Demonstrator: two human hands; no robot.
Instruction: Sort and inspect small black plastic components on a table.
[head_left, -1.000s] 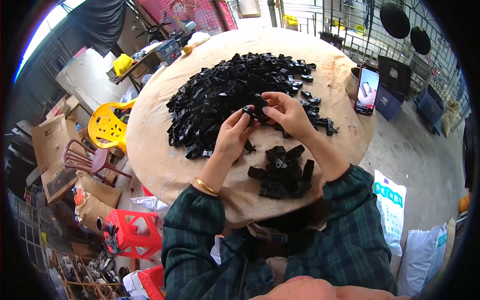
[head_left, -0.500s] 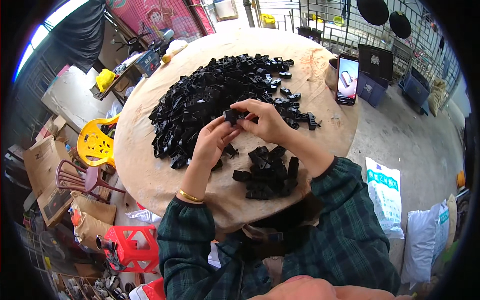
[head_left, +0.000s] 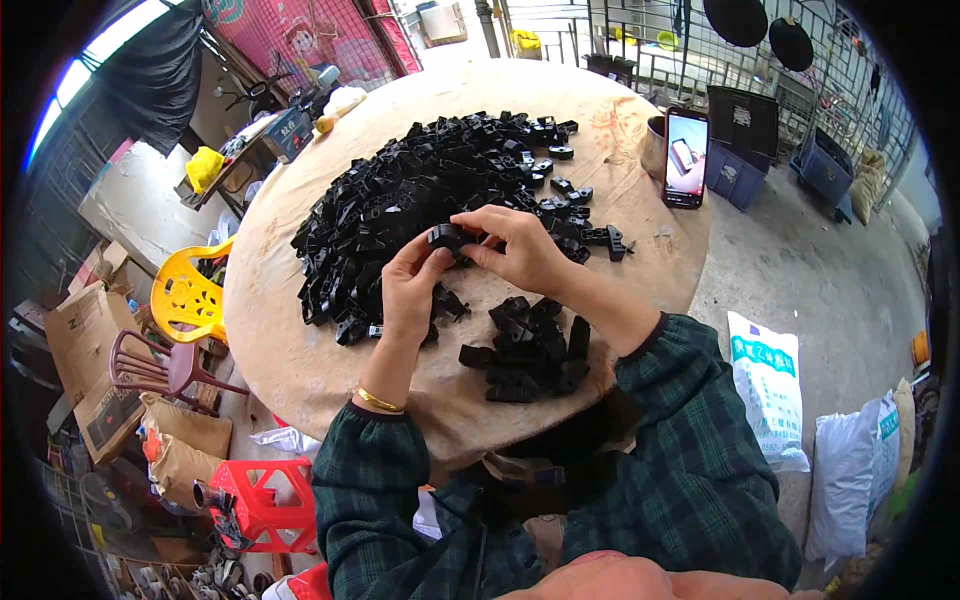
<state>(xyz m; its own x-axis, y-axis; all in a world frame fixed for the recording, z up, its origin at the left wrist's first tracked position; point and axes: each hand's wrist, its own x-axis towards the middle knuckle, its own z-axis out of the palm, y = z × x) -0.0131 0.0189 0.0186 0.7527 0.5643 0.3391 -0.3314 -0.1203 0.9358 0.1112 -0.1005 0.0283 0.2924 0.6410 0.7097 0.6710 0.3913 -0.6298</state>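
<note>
Between my two hands, above the near side of the round table, is a small black plastic part (head_left: 447,237). My left hand (head_left: 409,285) pinches it between thumb and fingers from the left. From the right, my right hand (head_left: 522,250) grips its other side, fingers bent over it; some of the part is hidden by the fingers. Just beyond my hands spreads a large heap of similar black plastic parts (head_left: 380,210). A smaller pile of black parts (head_left: 530,350) lies nearer to me, below my right wrist.
A cloth-covered round table (head_left: 290,370) carries both piles. At its right edge a phone (head_left: 686,158) stands upright against a pot (head_left: 655,140). A yellow chair (head_left: 187,290), a brown chair (head_left: 170,370) and a red stool (head_left: 262,505) are at left; white sacks (head_left: 850,480) at right.
The black part has turned in my fingers and now shows a broader, rounded side. Both hands have shifted slightly left, and the whole view has moved a little too.
</note>
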